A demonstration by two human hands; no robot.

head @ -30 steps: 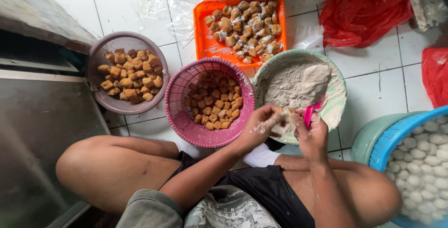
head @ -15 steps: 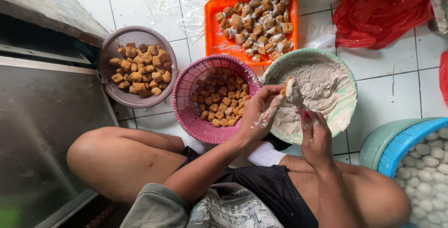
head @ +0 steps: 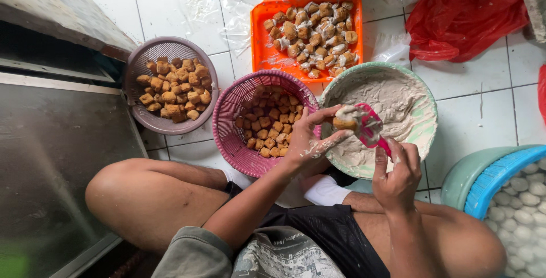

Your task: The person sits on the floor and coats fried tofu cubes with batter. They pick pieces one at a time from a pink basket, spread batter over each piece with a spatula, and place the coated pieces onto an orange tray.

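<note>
The left hand (head: 310,141) grips a brown fried tofu cube (head: 344,123) over the green paste bowl (head: 424,93), while the right hand (head: 395,178) grips a pink plastic spoon (head: 371,127) pressing paste in. The orange tray (head: 259,33) holds filled pieces; the pink basket (head: 227,118) seems still full of unfilled ones.

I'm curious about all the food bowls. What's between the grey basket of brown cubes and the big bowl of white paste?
In the head view, the pink basket of brown cubes sits between the grey basket and the paste bowl.

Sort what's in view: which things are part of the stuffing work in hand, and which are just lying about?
In use:
left hand holding a tofu puff
right hand with pink spoon
paste bowl
pink basket
orange tray

Lying about:
grey basket of puffs
red bags
blue basket of white balls
</note>
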